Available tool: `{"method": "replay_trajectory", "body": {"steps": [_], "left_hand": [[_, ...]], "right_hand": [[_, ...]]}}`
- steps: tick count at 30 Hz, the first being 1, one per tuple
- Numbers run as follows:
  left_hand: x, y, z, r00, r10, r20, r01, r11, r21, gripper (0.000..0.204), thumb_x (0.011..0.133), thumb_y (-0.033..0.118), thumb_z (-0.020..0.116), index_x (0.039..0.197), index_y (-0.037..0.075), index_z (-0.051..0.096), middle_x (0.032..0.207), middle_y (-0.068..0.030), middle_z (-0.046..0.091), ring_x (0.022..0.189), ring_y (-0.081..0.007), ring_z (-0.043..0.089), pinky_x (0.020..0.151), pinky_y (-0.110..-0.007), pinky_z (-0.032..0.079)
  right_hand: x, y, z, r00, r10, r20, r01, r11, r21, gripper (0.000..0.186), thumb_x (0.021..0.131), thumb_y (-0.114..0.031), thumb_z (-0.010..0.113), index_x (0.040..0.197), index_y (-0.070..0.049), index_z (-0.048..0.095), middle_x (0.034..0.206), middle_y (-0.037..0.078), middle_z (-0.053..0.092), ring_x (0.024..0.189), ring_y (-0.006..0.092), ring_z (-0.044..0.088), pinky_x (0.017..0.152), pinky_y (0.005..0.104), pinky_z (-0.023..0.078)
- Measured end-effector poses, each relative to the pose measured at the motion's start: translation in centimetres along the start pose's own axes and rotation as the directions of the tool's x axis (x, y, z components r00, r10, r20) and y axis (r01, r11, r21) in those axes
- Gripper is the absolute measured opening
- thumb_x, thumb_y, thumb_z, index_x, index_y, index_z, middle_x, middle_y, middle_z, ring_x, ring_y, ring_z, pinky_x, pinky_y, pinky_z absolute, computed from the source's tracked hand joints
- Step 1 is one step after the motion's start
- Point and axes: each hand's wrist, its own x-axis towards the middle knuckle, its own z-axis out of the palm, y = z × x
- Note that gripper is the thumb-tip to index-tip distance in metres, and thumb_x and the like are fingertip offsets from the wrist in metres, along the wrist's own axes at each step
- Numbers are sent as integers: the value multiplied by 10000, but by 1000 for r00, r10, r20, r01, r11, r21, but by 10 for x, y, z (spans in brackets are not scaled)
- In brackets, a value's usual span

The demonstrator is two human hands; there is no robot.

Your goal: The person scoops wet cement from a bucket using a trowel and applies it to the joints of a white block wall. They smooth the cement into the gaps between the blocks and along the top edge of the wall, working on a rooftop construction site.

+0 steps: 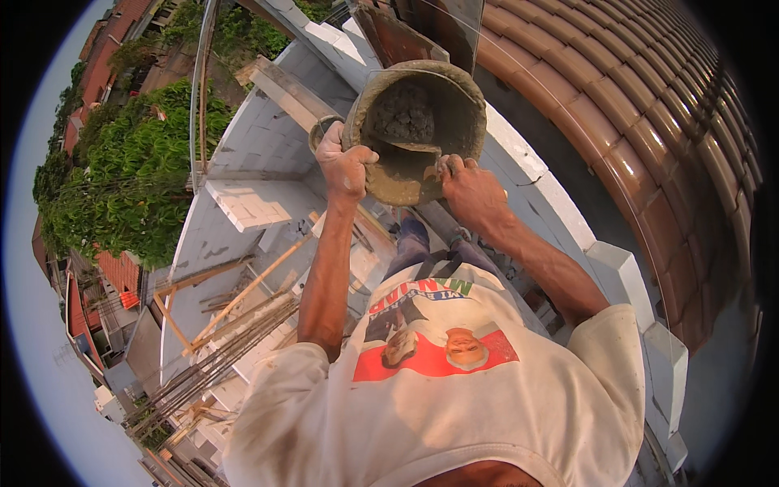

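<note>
A mortar-caked bucket (464, 104) is tipped so its mouth faces me, with a lump of wet grey mortar (403, 114) inside. My left hand (345, 169) is closed on the left side of its rim, thumb over the edge. Just beyond those fingers shows a small round, mortar-smeared thing (325, 127); I cannot tell whether the hand touches it. At the lower right of the rim, my right hand (473, 188) is closed round what looks like the handle of a trowel (415, 148). The trowel's blade lies inside the bucket, below the lump.
Pale block walling (560, 207) runs along my right, beside a brown tiled roof (617, 138). A wooden plank (288, 93) lies left of the bucket. Lower down at left are timber props (251, 288) and long thin rods (215, 357). Trees (130, 183) stand beyond the wall.
</note>
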Motion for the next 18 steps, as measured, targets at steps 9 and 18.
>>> {"method": "replay_trajectory", "body": {"steps": [9,18], "left_hand": [[-14,-3,3,994,108,-32,-102,982,160,203,614,-90,622,751,44,553,722,51,529,609,-55,440,560,-219,393],[-30,6,23,956,277,-100,-222,901,373,156,620,-36,606,742,26,533,689,67,464,635,-56,400,574,-212,361]], "right_hand": [[-5,8,17,997,25,73,-20,997,-69,353,907,-68,547,1223,88,568,1136,215,584,1024,361,646,724,440,602],[10,-1,14,981,191,-30,-193,977,-90,235,936,-73,534,1097,89,589,967,226,603,835,367,683,633,436,603]]}}
